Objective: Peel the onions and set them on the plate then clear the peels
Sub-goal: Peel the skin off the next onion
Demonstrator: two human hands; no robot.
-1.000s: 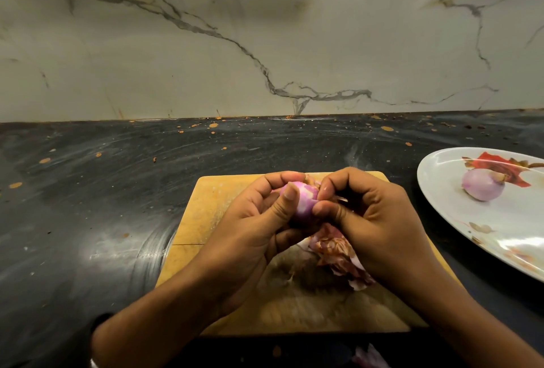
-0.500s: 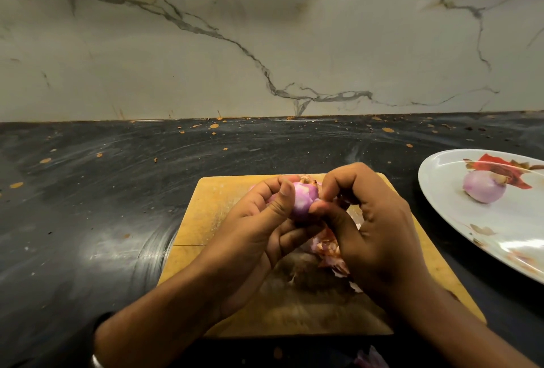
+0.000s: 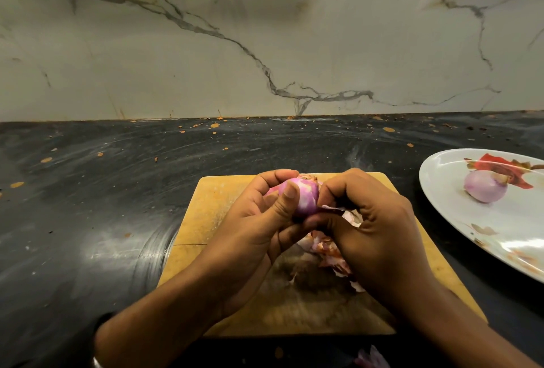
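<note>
Onion (image 3: 306, 195) in both hands' curled fingers (image 3: 287, 191)

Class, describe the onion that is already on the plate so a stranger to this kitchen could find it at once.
Start at the wooden cutting board on the dark counter, then look right to the white plate. The peeled onion lies on it beside a red flower print, untouched, unlike the onion in hand.

Plate (image 3: 441, 191) right of board (image 3: 206, 208); peels (image 3: 326, 247) on board.

left hand (image 3: 253, 220) curled in grip, right hand (image 3: 379, 229) pinching
</note>
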